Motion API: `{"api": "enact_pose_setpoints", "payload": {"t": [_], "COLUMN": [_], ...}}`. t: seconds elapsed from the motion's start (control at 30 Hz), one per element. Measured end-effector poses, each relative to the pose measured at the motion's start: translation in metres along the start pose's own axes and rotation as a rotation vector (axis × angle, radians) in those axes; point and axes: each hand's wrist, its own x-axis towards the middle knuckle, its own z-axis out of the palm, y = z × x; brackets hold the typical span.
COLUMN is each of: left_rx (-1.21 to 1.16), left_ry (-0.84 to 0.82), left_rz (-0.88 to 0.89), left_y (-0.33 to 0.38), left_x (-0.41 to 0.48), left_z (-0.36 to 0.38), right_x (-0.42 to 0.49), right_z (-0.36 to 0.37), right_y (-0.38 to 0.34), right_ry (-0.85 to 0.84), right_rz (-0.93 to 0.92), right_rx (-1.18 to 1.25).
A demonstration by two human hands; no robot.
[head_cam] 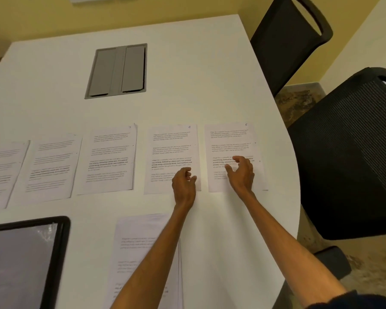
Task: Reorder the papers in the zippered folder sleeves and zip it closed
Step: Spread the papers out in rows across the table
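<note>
Several printed sheets lie in a row across the white table (187,74). The sheet numbered 4 (172,148) has my left hand (184,184) over its lower right corner, fingers loosely curled, holding nothing. My right hand (241,172) hovers over or touches the sheet numbered 5 (230,139), fingers spread and relaxed. Further left lie the sheet numbered 3 (109,159) and two more sheets (51,166). A small stack of papers (143,248) sits near me under my left forearm. The black zippered folder (31,259) lies open at the bottom left, its clear sleeves showing.
A grey cable hatch (117,71) is set into the table's middle. Two black mesh chairs (354,152) stand along the table's curved right edge, one further back (290,39). Yellow walls rise behind.
</note>
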Motion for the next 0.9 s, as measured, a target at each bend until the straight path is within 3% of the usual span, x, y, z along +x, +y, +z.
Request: {"api": "enact_pose_setpoints", "payload": {"t": [0.57, 0.9], "left_rx": [0.049, 0.286], "left_ry": [-0.031, -0.173], "left_rz": [0.102, -0.058], "left_y": [-0.075, -0.169], "left_x": [-0.084, -0.125], "left_z": [-0.144, -0.24], "right_x": [-0.193, -0.307], "right_z": [0.056, 0.104], "right_y": [-0.031, -0.025], "right_ry": [-0.071, -0.129], "right_rz": [0.008, 0.158], "right_rx": [0.039, -0.103]}}
